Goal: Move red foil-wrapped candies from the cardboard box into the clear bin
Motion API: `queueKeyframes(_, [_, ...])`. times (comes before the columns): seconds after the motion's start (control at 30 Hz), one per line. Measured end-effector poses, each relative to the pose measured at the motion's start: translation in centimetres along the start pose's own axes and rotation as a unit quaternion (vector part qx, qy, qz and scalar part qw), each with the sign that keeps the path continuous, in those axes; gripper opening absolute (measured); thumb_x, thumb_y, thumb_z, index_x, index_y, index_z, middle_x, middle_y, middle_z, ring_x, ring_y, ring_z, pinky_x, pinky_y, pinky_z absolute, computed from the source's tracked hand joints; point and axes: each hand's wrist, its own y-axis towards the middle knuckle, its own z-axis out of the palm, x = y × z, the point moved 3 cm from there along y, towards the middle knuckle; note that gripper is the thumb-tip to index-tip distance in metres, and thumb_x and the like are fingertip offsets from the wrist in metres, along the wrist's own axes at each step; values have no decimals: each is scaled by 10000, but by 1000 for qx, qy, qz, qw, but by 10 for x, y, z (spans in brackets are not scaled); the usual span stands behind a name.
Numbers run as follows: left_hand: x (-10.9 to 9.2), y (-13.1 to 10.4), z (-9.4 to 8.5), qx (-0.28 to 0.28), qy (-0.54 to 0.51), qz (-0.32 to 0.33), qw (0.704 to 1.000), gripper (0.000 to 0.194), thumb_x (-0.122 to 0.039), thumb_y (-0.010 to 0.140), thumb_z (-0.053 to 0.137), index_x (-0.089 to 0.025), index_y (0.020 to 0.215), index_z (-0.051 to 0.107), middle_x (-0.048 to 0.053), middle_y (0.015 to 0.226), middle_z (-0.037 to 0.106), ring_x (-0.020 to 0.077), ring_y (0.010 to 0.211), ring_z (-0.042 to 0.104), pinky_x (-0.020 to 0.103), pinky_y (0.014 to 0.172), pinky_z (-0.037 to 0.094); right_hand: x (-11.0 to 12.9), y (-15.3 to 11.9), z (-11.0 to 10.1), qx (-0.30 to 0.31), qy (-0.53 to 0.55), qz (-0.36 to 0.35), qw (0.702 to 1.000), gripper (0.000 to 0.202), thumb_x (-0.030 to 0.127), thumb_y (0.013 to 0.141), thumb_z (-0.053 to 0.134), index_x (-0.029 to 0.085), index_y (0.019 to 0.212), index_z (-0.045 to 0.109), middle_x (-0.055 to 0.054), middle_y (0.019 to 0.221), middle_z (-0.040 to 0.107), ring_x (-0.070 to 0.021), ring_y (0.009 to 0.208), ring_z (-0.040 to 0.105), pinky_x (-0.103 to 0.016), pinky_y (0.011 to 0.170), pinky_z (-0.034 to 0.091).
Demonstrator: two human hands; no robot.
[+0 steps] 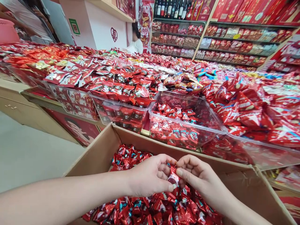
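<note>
Both of my hands meet above an open cardboard box (138,139) holding many red wrapped candies (126,209). Between them is one red wrapped candy (173,177) with a pale and dark print. My left hand (152,175) has its fingers curled round the candy's left side, thumb low against the wrapper. The thumb and fingertips of my right hand (197,172) pinch its upper right end. Just beyond the box, a clear plastic bin (187,125) is partly filled with small red candies.
Heaped clear bins of red packets (126,87) run across the counter behind the box. Larger red packets (248,109) are piled at right. Shelves (199,40) with bags and bottles stand behind. A person in white (136,46) is at the back, another at the upper left.
</note>
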Motion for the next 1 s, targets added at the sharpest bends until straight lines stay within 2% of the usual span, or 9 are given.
queueKeyframes(0.13, [-2, 0, -1, -52, -39, -5, 998, 490, -84, 566, 589, -142, 1010, 390, -10, 746, 499, 69, 623, 500, 236, 601, 386, 0, -3, 4, 24, 18, -17, 999, 218, 311, 760, 539, 186, 900, 428, -3, 711, 509, -108, 606, 505, -237, 550, 446])
queueKeyframes(0.23, [-4, -1, -3, -97, -79, -11, 992, 493, -91, 542, 616, -133, 983, 401, 1, 773, 508, 82, 675, 513, 244, 654, 385, 3, -6, 6, 14, -122, -110, 986, 376, 262, 724, 582, 226, 1036, 375, -65, 931, 496, -149, 750, 529, -265, 609, 480])
queueKeyframes(0.33, [-5, -4, -6, -115, -106, -33, 987, 452, -87, 552, 594, -146, 962, 411, -8, 755, 516, 66, 644, 490, 224, 625, 365, 10, -10, 8, -16, -363, -248, 898, 439, 240, 675, 630, 233, 1063, 426, -108, 1099, 437, -226, 955, 479, -322, 749, 465])
queueKeyframes(0.4, [-6, -5, -6, -107, -129, -54, 984, 442, -98, 552, 593, -163, 950, 412, -10, 760, 519, 64, 622, 478, 214, 585, 350, 13, -12, 9, -13, -447, -309, 839, 411, 221, 701, 603, 223, 1080, 444, -108, 1077, 477, -229, 970, 478, -317, 771, 461])
queueKeyframes(0.57, [-18, -11, -7, -49, -236, -43, 970, 298, -359, 681, 513, -186, 915, 450, -6, 755, 516, 60, 589, 476, 207, 568, 341, 31, -19, 10, -33, -468, -385, 795, 348, 117, 726, 530, 241, 1047, 481, -66, 972, 579, -184, 869, 553, -254, 705, 493])
queueKeyframes(0.73, [-26, -15, -10, -15, -237, -25, 971, 372, -495, 728, 387, -169, 886, 472, 14, 741, 535, 87, 584, 519, 232, 582, 347, 85, -20, 2, -106, -450, -386, 798, 205, 188, 756, 476, 304, 923, 500, -41, 961, 592, -196, 827, 576, -287, 650, 498])
queueKeyframes(0.83, [-20, -14, -10, -13, -172, -40, 984, 336, -467, 719, 423, -158, 839, 477, 19, 721, 545, 91, 561, 525, 229, 558, 336, 128, 6, -12, -183, -499, -373, 760, 71, 251, 759, 481, 254, 819, 519, -44, 952, 591, -193, 829, 563, -299, 690, 462])
queueKeyframes(0.93, [-14, -11, -8, -12, -137, -47, 989, 318, -449, 722, 416, -152, 819, 474, 13, 690, 542, 76, 515, 509, 213, 520, 317, 147, 61, -26, -142, -553, -310, 760, 65, 232, 741, 485, 189, 734, 533, -43, 827, 611, -148, 687, 567, -238, 608, 443])
queueKeyframes(1.0, [-11, -10, -8, -16, -118, -55, 991, 287, -415, 726, 412, -148, 808, 478, 11, 680, 542, 68, 499, 501, 206, 508, 311, 143, 99, -31, -74, -623, -249, 738, 79, 199, 723, 477, 162, 742, 545, -25, 692, 600, -124, 586, 537, -210, 539, 410])
